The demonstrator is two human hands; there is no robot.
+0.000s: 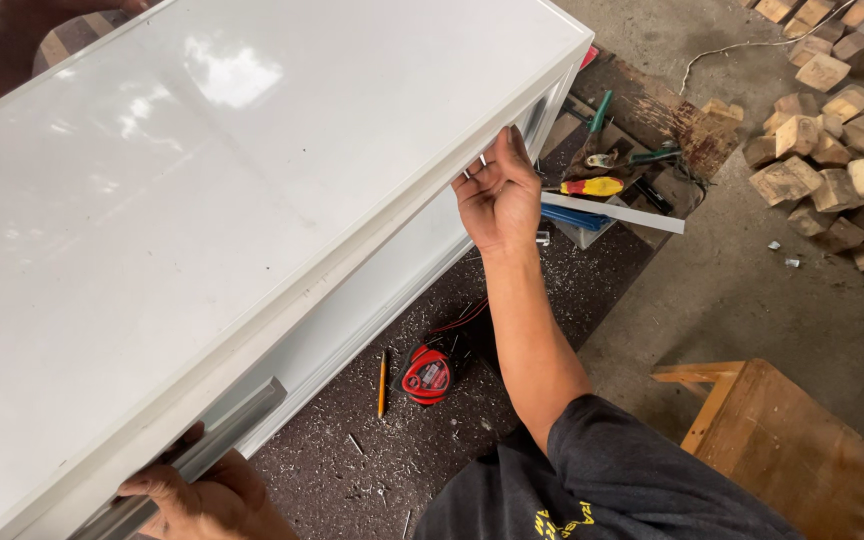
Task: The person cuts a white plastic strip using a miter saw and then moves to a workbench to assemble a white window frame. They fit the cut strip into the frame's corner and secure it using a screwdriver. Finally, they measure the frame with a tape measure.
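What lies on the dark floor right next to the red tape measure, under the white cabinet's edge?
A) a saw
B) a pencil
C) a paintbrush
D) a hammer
B: a thin yellow pencil lies just left of the red tape measure on the shavings-strewn floor.

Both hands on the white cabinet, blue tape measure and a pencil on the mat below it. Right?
Not quite: the tape measure is red and black, not blue, as the head view shows. The rest holds: the left hand and right hand grip the white cabinet, and the pencil lies on the mat beside the tape.
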